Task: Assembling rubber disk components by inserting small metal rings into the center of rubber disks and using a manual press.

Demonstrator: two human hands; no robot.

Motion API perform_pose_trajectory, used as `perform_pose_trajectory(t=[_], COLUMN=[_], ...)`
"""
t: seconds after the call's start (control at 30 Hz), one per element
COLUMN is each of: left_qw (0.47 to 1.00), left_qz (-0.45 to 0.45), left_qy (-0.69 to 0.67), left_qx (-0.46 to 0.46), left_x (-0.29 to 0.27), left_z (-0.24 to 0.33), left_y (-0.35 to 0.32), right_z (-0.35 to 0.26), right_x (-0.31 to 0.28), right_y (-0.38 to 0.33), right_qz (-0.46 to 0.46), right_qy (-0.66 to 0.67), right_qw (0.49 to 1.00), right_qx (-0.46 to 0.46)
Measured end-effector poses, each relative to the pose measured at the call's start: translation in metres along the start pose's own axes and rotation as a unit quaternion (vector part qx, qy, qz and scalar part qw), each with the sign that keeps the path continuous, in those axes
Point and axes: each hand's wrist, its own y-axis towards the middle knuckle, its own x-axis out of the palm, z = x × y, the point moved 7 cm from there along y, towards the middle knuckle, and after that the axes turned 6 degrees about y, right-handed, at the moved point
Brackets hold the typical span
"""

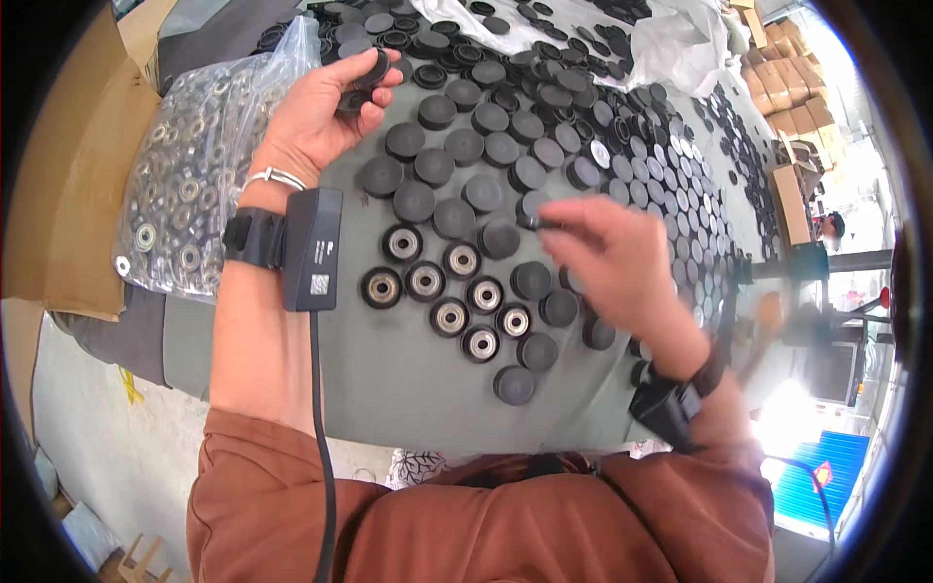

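The left hand (pixel 326 112) holds two black pieces between thumb and fingers, an upper cap (pixel 373 70) at the fingertips and a lower cap (pixel 353 102) below it, above the far left of the caps on the table. The right hand (pixel 607 255) is blurred, its fingers drawn narrow, with a dark piece (pixel 531 222) at the tips; I cannot tell whether it is gripped. On the left wrist sit a pale bangle (pixel 276 176), a black strap (pixel 255 238) and a black box (pixel 313 250) bearing small white print and a square code, the print too small to read; a cable (pixel 324 437) runs down from it. Another black device (pixel 667 412) is on the right wrist. Between the forearms, eight black wheels (pixel 425 280) lie with silver bearings face up, and plain caps (pixel 453 219) crowd just beyond them and to their right, spreading across the green table (pixel 379 389) to its far side. Left of the left hand lies a clear bag (pixel 180 209) full of bearings, beside an open carton (pixel 83 165). White plastic (pixel 680 44) lies at the far side; brown boxes (pixel 789 87) are stacked at the far right, above a blue panel (pixel 826 476) carrying a red emblem (pixel 823 475).
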Motion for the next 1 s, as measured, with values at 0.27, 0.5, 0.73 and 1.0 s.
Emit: perform_pose_trajectory(t=[0.27,0.5,0.73,1.0], left_qw=[0.998,0.998,0.999,0.983], left_qz=[0.004,-0.004,-0.003,-0.065], left_qy=[0.013,0.008,0.002,0.167], left_qx=[0.065,0.062,0.053,0.036], left_x=[0.005,0.007,0.009,0.041], left_z=[0.009,0.005,0.006,0.006], left_y=[-0.009,-0.010,-0.008,-0.028], right_z=[-0.033,-0.035,-0.034,-0.050], right_x=[0.043,0.060,0.063,0.061], right_y=[-0.067,-0.068,-0.069,-0.070], right_qz=[0.087,0.025,-0.041,-0.049], right_qy=[-0.210,-0.273,-0.282,-0.332], right_qw=[0.914,0.894,0.889,0.887], right_qx=[-0.337,-0.354,-0.359,-0.318])
